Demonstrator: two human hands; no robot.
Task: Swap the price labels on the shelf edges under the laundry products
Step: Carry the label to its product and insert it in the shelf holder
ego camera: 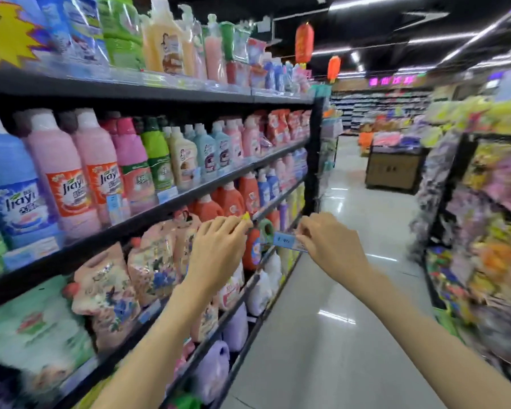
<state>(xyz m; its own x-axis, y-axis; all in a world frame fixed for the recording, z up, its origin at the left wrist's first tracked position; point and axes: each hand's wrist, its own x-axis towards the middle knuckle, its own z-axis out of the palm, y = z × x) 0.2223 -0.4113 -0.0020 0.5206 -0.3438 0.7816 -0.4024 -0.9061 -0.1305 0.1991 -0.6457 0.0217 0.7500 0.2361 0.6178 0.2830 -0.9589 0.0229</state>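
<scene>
Your right fingers (303, 236) are pinching one end of a blue label (288, 242), held in the air just off the shelf edge (224, 180). Your left fingers (236, 224) are closing on a small yellow tag (246, 215) — blurred, so what it is stays unclear. Your right hand (331, 246) and left hand (219, 252) are hovering near the orange bottles (233, 199). The label is probably light, thin and bendy — you are best gripping it flat by an end.

Red lanterns (304, 42) above glossy floor (351, 290)
</scene>
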